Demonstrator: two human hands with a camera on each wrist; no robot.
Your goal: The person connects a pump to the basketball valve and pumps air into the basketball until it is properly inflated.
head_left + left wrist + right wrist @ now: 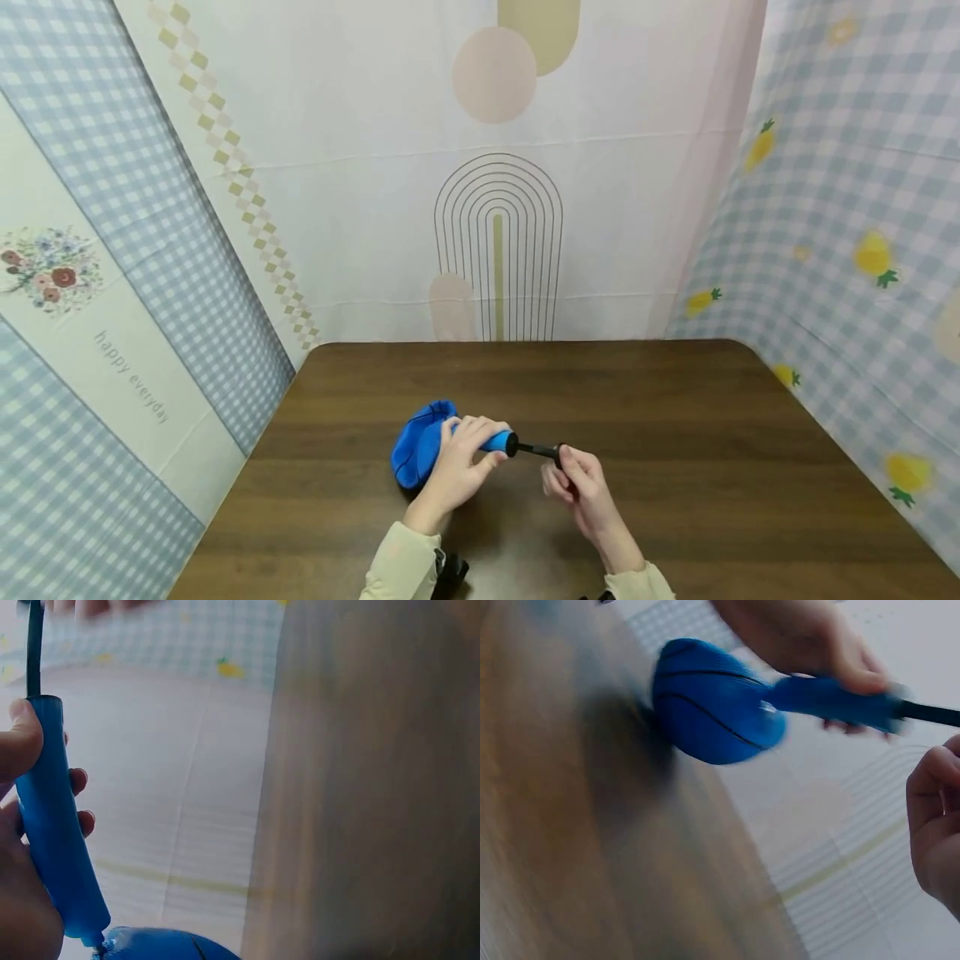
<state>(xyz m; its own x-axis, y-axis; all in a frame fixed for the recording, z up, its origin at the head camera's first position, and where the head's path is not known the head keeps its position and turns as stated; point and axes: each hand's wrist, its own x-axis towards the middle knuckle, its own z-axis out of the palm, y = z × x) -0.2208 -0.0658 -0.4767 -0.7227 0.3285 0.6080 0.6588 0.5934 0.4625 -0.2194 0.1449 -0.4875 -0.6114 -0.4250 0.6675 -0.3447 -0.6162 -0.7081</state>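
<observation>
One smooth ball pump (61,832) is held above the wood-grained surface (712,433), its blue barrel (495,442) gripped by the left hand (459,457), its black handle (559,455) pinched by the right hand (587,492). Its needle (98,950), meeting a dented, black-seamed blue basketball (415,446), is shown in the left wrist view but hidden in the head view, where "happy everyday" is printed on checked cloth (131,377).

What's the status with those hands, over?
Left hand grips blue pump. Right hand holds black handle. Blue ball misshapen, at pump's nozzle. No obstruction visible.
</observation>
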